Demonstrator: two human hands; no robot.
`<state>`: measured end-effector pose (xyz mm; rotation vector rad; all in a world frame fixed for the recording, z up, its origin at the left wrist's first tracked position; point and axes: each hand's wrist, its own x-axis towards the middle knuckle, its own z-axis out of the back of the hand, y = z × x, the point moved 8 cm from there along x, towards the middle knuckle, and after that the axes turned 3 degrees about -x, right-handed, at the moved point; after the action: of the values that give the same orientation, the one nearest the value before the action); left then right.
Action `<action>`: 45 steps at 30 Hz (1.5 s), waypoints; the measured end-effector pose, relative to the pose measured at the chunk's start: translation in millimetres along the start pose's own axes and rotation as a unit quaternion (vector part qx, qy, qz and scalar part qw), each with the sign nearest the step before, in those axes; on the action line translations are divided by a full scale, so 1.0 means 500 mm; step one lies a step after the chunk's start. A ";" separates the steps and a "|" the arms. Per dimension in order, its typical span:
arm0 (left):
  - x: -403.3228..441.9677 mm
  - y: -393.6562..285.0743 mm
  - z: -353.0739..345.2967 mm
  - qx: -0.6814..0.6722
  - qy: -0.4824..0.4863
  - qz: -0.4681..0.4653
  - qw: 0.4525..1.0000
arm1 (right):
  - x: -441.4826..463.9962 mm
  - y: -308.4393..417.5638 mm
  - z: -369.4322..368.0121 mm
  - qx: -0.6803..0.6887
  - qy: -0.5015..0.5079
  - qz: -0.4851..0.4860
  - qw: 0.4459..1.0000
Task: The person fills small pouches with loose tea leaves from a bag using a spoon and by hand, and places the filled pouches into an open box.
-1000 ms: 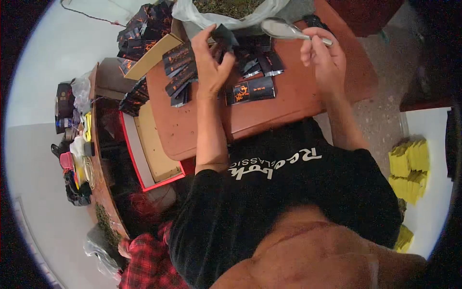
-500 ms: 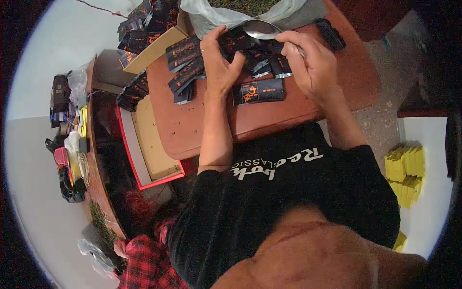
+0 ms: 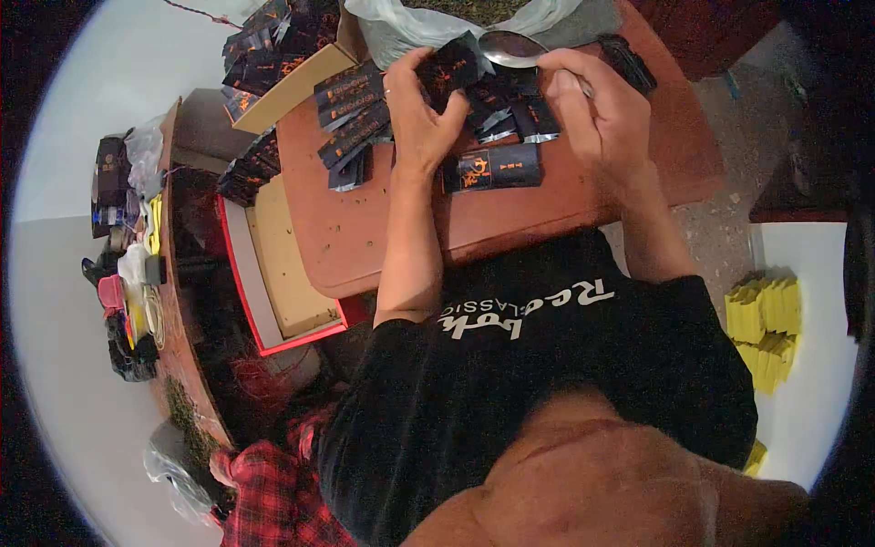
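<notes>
While left hand (image 3: 422, 118) grasps black pouch (image 3: 451, 68) at surface's (image 3: 319, 228) 11 o'clock, right hand (image 3: 606, 117) has spoon (image 3: 512, 49) in its grip, bowl at pouch's 2 o'clock, contact unclear. Spooning step seems in hand; next move likely calls for steady pouch mouth, level spoon.

Black T-shirt (image 3: 547, 374) on the worker: "Reebok" in white, smaller "CLASSIC" with it, both broken by creases. Black packet (image 3: 493, 169) lying near on the table (image 3: 333, 242): small orange "TEA"; larger orange characters unclear from here.
</notes>
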<state>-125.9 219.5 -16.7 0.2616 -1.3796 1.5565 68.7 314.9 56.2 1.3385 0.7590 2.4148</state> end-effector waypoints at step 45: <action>-0.016 0.012 -0.002 -0.070 0.015 0.066 0.995 | 0.055 -0.066 -0.069 0.089 0.122 -0.080 0.985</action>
<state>-126.0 217.1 -26.3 0.0625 -1.5006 1.5563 24.7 344.3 41.8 1.0046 1.1251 2.4537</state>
